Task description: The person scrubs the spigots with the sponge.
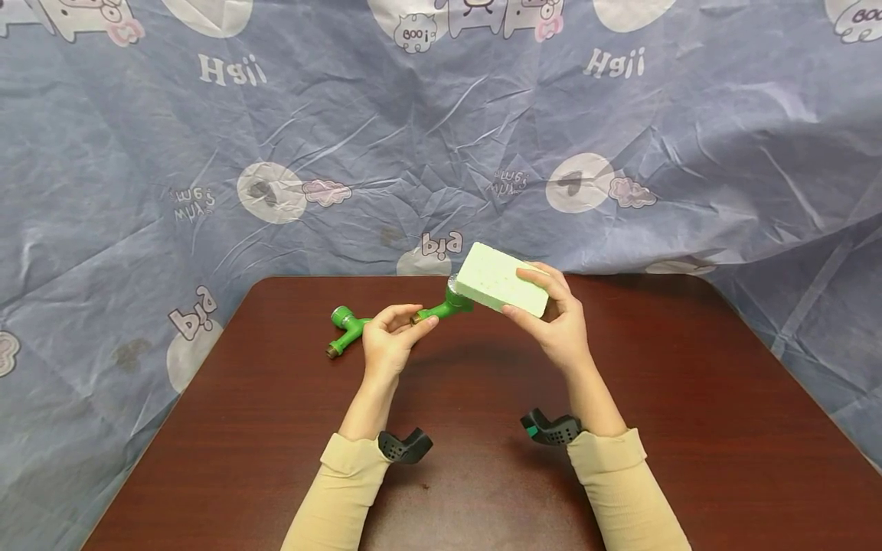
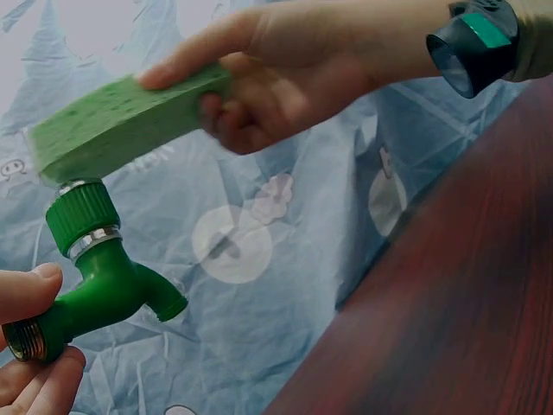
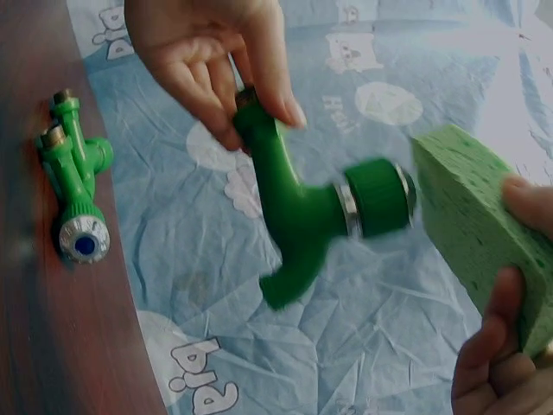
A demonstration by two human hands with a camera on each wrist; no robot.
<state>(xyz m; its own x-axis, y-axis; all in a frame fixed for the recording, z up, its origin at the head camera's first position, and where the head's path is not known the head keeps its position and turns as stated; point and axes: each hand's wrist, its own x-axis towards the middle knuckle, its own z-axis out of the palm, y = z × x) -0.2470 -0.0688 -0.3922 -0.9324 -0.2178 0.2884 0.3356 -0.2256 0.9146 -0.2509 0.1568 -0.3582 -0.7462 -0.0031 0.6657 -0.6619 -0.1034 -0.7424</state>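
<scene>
My left hand point(image 1: 387, 340) pinches a green plastic tap point(image 2: 102, 285) by its threaded inlet end, between thumb and fingers, above the table. The tap's ribbed knob points toward the sponge, and its short spout shows in both wrist views. In my right hand point(image 1: 566, 325) is a pale green rectangular sponge point(image 1: 498, 279), gripped at one end with the thumb on one side and fingers on the other. One end of the sponge lies right at the tap's knob cap, overlapping it in the left wrist view.
More green taps point(image 3: 76, 164) lie together on the dark brown wooden table point(image 1: 475, 398), left of the held tap. My left hand partly hides them in the head view. A blue-grey printed cloth point(image 1: 413, 138) hangs behind the table's far edge.
</scene>
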